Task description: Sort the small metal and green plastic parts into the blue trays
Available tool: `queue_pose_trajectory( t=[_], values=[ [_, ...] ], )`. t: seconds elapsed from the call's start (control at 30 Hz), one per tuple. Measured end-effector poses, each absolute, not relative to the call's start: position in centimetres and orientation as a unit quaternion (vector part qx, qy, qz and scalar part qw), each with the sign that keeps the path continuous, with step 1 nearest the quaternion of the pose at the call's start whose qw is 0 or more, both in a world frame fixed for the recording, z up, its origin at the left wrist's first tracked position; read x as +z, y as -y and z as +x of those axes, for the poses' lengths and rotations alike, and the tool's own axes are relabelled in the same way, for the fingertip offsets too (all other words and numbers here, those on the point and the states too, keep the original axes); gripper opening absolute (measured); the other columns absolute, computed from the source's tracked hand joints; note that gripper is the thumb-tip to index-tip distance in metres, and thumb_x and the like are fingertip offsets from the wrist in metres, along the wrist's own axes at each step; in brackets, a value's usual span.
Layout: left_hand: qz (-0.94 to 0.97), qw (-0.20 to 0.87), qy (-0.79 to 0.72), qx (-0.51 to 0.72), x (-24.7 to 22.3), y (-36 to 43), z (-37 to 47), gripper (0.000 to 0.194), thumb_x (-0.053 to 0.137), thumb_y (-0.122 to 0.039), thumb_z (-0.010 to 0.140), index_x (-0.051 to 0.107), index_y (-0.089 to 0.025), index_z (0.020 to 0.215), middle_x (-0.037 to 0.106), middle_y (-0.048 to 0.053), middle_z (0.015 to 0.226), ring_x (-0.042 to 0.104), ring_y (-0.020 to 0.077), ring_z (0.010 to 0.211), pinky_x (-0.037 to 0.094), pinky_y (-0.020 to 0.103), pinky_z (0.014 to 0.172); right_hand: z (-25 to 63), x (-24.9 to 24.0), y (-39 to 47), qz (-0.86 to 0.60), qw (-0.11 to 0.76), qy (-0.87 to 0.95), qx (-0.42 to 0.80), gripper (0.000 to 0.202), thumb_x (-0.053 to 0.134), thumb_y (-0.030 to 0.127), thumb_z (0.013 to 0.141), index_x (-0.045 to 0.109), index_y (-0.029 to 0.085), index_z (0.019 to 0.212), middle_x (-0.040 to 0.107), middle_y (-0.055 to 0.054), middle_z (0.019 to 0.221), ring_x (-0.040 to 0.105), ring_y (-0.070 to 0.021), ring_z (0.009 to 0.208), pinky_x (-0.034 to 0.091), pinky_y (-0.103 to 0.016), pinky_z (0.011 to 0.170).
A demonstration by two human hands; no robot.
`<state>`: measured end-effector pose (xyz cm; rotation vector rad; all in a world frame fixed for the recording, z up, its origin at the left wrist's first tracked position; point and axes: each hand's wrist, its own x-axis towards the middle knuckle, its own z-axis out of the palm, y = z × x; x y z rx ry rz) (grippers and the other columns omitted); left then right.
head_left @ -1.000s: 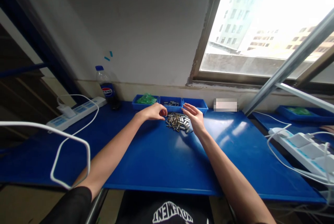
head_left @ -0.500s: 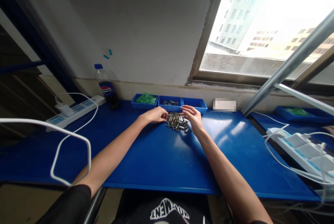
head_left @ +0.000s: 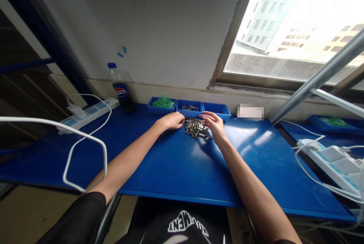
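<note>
Lying on the blue surface (head_left: 176, 164), a loose heap of metal parts (head_left: 195, 129): thin brass-toned and dark pins toward its left and middle, thicker silvery cylinders toward its right. Just left of the heap, the left hand (head_left: 173, 121), back upward, fingers curled inward with tips close together at the heap's edge; cannot tell from this view about any part inside the grip. At the heap's right side, the right hand (head_left: 215, 125), fingers loosely bent and slightly parted, tips by the heap's far right edge; cannot tell about any part between thumb and fingers.

Just beyond the heap, the middle tray (head_left: 187, 114), blue, with more metal pieces (head_left: 190, 107) inside. Beyond the heap to the left, the left tray (head_left: 159, 110), also blue, with a green plastic bundle (head_left: 164, 102); beyond it to the right, the right tray (head_left: 217, 110), blue as well. Well left of the heap, an upright bottle (head_left: 120, 91) with dark liquid and a blue cap, then, farther left, a white power strip (head_left: 93, 112). Well right of the heap, a second power strip (head_left: 327, 161), also white, with plugs.
</note>
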<state>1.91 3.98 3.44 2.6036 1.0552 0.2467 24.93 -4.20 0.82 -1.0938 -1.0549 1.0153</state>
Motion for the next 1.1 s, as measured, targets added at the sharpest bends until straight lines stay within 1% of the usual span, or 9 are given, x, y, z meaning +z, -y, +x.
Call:
queue_pose_trajectory(
  t=[0.17, 0.27, 0.4, 0.5, 0.67, 0.83, 1.0, 1.07, 1.1],
  values=[
    [0.922, 0.13, -0.362, 0.045, 3.5, -4.5, 1.3, 0.013, 0.065, -0.008, 0.074, 0.071, -0.019, 0.069, 0.071, 0.006, 0.07, 0.06, 0.018, 0.06, 0.038, 0.028, 0.058, 24.9, 1.0, 4.4, -0.477, 0.604, 0.454, 0.449, 0.042, 0.083, 0.043, 0.075, 0.075, 0.022, 0.111, 0.079, -0.01, 0.11, 0.074, -0.0203, 0.081, 0.057, -0.034, 0.075],
    [0.924, 0.157, -0.346, 0.032, 4.0, -4.6, 0.9, 0.012, 0.064, -0.009, 0.075, 0.071, -0.018, 0.071, 0.072, 0.004, 0.071, 0.06, 0.0165, 0.059, 0.038, 0.026, 0.057, 24.8, 1.0, 4.4, -0.48, 0.6, 0.454, 0.451, 0.043, 0.083, 0.043, 0.075, 0.075, 0.022, 0.111, 0.08, -0.009, 0.107, 0.073, -0.0198, 0.08, 0.057, -0.034, 0.075],
    [0.921, 0.214, -0.314, 0.087, 5.7, -4.2, 0.6, 0.009, 0.064, -0.017, 0.08, 0.072, -0.016, 0.083, 0.073, 0.003, 0.075, 0.062, 0.0149, 0.064, 0.041, 0.023, 0.058, 24.6, 1.1, 4.6, -0.486, 0.589, 0.472, 0.44, 0.043, 0.084, 0.043, 0.075, 0.076, 0.021, 0.11, 0.08, -0.006, 0.091, 0.07, -0.0182, 0.072, 0.056, -0.033, 0.072],
    [0.919, 0.236, -0.297, 0.11, 6.7, -3.6, 0.7, 0.008, 0.065, -0.02, 0.081, 0.071, -0.016, 0.085, 0.072, 0.002, 0.075, 0.062, 0.014, 0.066, 0.042, 0.022, 0.06, 24.2, 1.3, 4.9, -0.473, 0.565, 0.513, 0.44, 0.043, 0.084, 0.046, 0.076, 0.077, 0.02, 0.109, 0.078, -0.004, 0.083, 0.068, -0.0176, 0.07, 0.056, -0.033, 0.073],
    [0.925, 0.25, -0.275, 0.081, 7.0, -3.2, 1.2, 0.01, 0.067, -0.018, 0.08, 0.072, -0.014, 0.088, 0.072, 0.003, 0.078, 0.063, 0.0132, 0.07, 0.044, 0.021, 0.062, 23.3, 1.7, 5.1, -0.457, 0.519, 0.552, 0.465, 0.051, 0.085, 0.052, 0.074, 0.078, 0.019, 0.112, 0.079, -0.006, 0.085, 0.07, -0.0194, 0.071, 0.057, -0.035, 0.075],
    [0.926, 0.255, -0.27, 0.066, 6.6, -3.0, 1.7, 0.011, 0.066, -0.02, 0.084, 0.072, -0.013, 0.089, 0.072, 0.003, 0.08, 0.063, 0.0126, 0.07, 0.044, 0.02, 0.061, 23.1, 1.4, 5.1, -0.457, 0.491, 0.565, 0.481, 0.044, 0.087, 0.051, 0.072, 0.081, 0.019, 0.101, 0.081, -0.008, 0.089, 0.073, -0.0227, 0.075, 0.059, -0.038, 0.077],
    [0.931, 0.24, -0.264, 0.073, 6.2, -2.9, 2.1, 0.011, 0.066, -0.022, 0.086, 0.072, -0.014, 0.089, 0.073, 0.004, 0.081, 0.064, 0.013, 0.071, 0.044, 0.02, 0.061, 23.3, 1.0, 4.9, -0.464, 0.492, 0.56, 0.48, 0.037, 0.087, 0.047, 0.071, 0.082, 0.018, 0.095, 0.08, -0.007, 0.083, 0.072, -0.022, 0.072, 0.06, -0.037, 0.075],
    [0.932, 0.224, -0.271, 0.09, 6.1, -3.0, 2.1, 0.014, 0.065, -0.026, 0.089, 0.073, -0.014, 0.092, 0.074, 0.004, 0.083, 0.066, 0.0143, 0.074, 0.047, 0.021, 0.064, 23.5, 1.1, 4.7, -0.477, 0.525, 0.537, 0.456, 0.035, 0.086, 0.045, 0.072, 0.081, 0.018, 0.093, 0.079, -0.008, 0.081, 0.073, -0.023, 0.072, 0.061, -0.038, 0.076],
    [0.93, 0.207, -0.283, 0.105, 6.0, -3.1, 2.1, 0.016, 0.065, -0.028, 0.09, 0.074, -0.015, 0.094, 0.075, 0.005, 0.086, 0.068, 0.0153, 0.076, 0.048, 0.022, 0.066, 23.6, 1.1, 4.6, -0.483, 0.554, 0.518, 0.438, 0.035, 0.085, 0.044, 0.073, 0.081, 0.018, 0.094, 0.08, -0.008, 0.083, 0.074, -0.0238, 0.075, 0.061, -0.039, 0.078]
  ],
)
